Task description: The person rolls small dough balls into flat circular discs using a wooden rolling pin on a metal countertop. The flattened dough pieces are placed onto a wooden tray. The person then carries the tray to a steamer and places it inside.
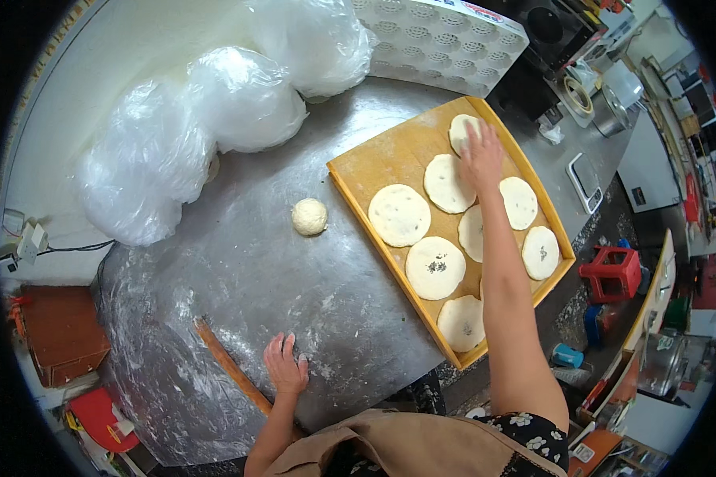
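My right hand (482,158) reaches to the far part of a wooden tray (382,134), fingers over a flat round of dough (463,132); whether they press on it is unclear. Other flat dough rounds lie in the tray, one (435,268) with dark seeds at its centre. My forearm covers part of some. On the floured metal table (244,238), my left hand (286,365) rests empty with its fingers apart. Just left of it lies a wooden rolling pin (232,366), its near end hidden by my arm. A dough ball (309,216) sits left of the tray.
Bulky clear plastic bags (244,98) line the table's far left side. A white panel with round moulded cups (438,45) stands behind the tray. Beyond the tray's right side are a white-framed device (585,182) and a red plastic stool (611,274).
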`<state>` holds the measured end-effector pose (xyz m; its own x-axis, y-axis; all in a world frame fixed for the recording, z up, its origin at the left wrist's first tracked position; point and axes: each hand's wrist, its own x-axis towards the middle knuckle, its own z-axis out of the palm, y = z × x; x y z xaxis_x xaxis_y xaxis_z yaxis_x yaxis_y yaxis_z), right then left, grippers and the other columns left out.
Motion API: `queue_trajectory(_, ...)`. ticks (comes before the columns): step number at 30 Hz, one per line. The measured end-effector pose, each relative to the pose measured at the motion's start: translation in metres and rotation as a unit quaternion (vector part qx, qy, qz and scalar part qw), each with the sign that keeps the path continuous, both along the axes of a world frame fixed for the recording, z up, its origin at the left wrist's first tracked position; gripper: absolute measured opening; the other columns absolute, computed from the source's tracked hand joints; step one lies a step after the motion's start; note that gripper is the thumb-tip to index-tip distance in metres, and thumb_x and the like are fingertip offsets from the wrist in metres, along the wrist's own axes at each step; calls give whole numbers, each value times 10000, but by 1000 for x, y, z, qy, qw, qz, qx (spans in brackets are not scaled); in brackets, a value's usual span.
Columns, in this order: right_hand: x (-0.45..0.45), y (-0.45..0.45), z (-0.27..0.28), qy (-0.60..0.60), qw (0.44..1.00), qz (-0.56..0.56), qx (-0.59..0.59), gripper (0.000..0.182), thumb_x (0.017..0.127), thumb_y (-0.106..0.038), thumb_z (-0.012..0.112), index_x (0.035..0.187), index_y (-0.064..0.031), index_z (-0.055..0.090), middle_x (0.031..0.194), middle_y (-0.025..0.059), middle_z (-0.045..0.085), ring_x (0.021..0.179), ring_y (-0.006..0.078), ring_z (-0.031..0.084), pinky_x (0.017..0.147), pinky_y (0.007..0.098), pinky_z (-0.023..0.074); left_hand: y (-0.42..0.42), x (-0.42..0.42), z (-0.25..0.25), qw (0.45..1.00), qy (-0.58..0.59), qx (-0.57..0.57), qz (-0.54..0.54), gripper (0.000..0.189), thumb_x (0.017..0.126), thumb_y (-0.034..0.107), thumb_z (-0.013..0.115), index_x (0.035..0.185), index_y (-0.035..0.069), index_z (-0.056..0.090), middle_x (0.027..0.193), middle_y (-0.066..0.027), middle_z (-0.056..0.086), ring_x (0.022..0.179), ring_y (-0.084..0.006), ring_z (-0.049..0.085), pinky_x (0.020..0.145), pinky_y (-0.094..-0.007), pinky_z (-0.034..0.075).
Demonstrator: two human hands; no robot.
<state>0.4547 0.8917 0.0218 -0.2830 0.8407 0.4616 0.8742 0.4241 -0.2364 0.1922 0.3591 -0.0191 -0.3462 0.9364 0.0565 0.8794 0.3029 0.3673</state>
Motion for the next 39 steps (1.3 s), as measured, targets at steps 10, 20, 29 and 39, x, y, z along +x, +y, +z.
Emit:
queue_trajectory(10, 23, -4, -26, -70, 988, -7, -138, 427, 872, -223, 489, 1290, -281, 554, 1453, 90, 395, 1351, 316, 338, 1116, 478, 229, 1, 0, -1, 1000, -10, 9, 6, 574, 759, 96, 568, 1317, 69, 435, 1341, -189, 403, 1224, -400, 378, 1027, -534, 283)
queue_trajectory(20, -60, -10, -3, 3, 1000, 9, -12, 497, 890, -297, 559, 1319, -70, 454, 1410, 158, 418, 1309, 346, 371, 1088, 502, 267, 4, -4, 6, 1000, -10, 16, 22, 614, 710, 154, 647, 1294, 103, 465, 1309, -154, 443, 1193, -378, 422, 1016, -518, 318)
queue_trajectory(29, -258, -170, 8, -51, 942, 320, -83, 368, 761, -281, 712, 1014, -21, 644, 1022, 166, 608, 993, 340, 563, 878, 442, 457, -7, -5, 0, 997, -47, -45, 49, 598, 762, 204, 648, 1320, 142, 444, 1348, -120, 431, 1254, -330, 398, 1059, -498, 299)
queue_trajectory(39, -254, -218, -28, -57, 971, 203, -116, 508, 644, -309, 825, 954, 23, 598, 927, 204, 626, 859, 352, 609, 777, 431, 493, -23, -12, -4, 991, -69, 99, 56, 549, 803, 202, 628, 1314, 120, 448, 1316, -113, 447, 1236, -313, 415, 1059, -450, 316)
